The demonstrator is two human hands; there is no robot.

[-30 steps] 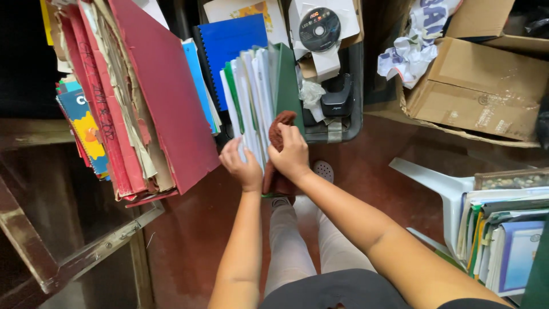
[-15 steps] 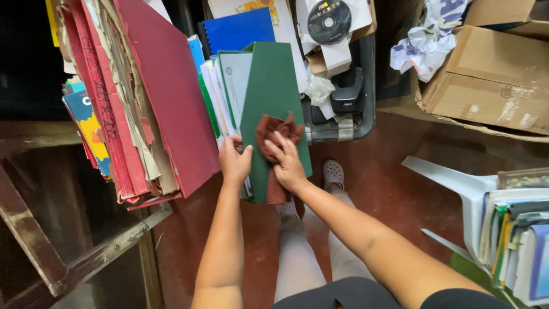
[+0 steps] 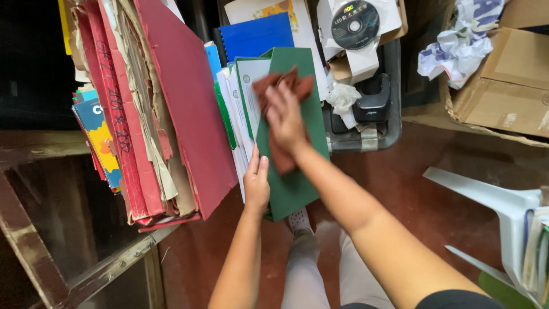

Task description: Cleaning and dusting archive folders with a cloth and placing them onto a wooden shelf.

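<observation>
1. The right hand (image 3: 284,117) pressed a crumpled reddish-brown cloth (image 3: 280,91) flat against the upright green card folder (image 3: 297,183).
2. The left hand (image 3: 257,182), fingers extended, steadied the folder's lower edge beside the red folders (image 3: 183,109).

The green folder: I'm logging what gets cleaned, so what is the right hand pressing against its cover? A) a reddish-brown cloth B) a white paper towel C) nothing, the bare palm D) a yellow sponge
A: the right hand presses a crumpled reddish-brown cloth flat on the green folder, while the left hand steadies the folder's lower edge.
</observation>
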